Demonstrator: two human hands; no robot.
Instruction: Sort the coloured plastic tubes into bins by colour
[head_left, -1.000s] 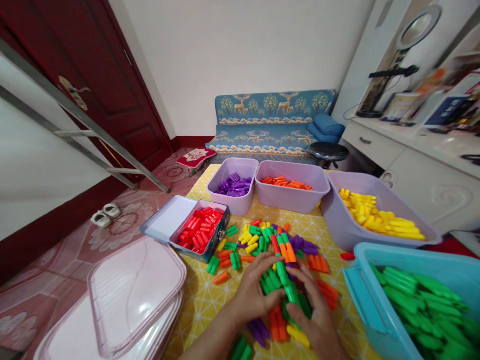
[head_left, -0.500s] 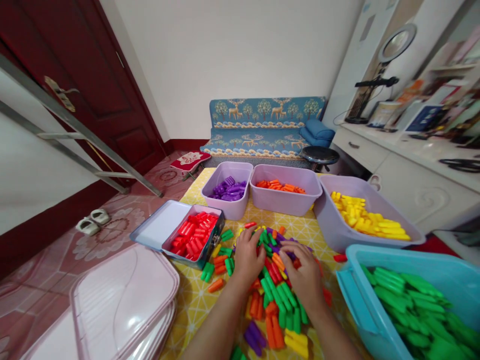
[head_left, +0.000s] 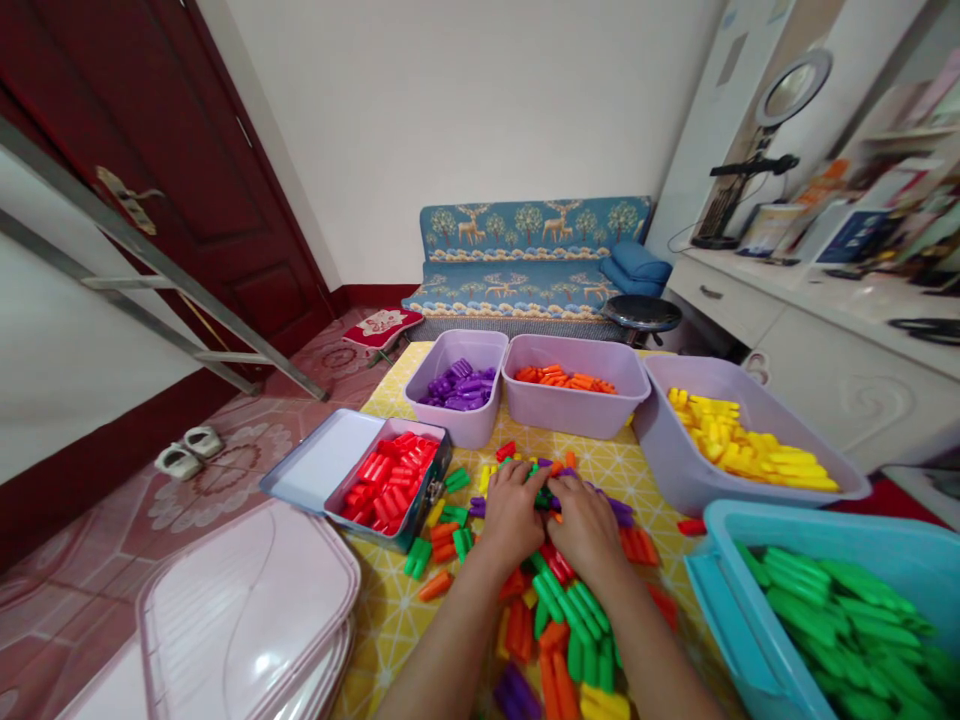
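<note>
A heap of plastic blocks in green, red, orange, purple and yellow is spread over the table, shaped like short joined tubes. My left hand (head_left: 514,512) is in the heap's far part, its fingers curled down over the pieces. Close beside it, my right hand (head_left: 583,522) bends its fingers inward. Green blocks (head_left: 543,494) show between the two hands, and both sets of fingertips close on them, partly hidden. Joined green blocks (head_left: 574,605) lie nearer me, between my forearms. Orange blocks (head_left: 557,680) and purple blocks (head_left: 517,690) are at the near edge.
Behind the heap stand a bin of purple blocks (head_left: 469,428), a bin of orange blocks (head_left: 570,412) and a bin of yellow blocks (head_left: 675,470). A turquoise bin (head_left: 724,610) of green blocks is at right. At left are an open tin (head_left: 322,465) with red blocks and stacked lids (head_left: 247,600).
My hands have come together over the far part of the heap, the right one moving left and its fingers closing. The view has shifted slightly.
</note>
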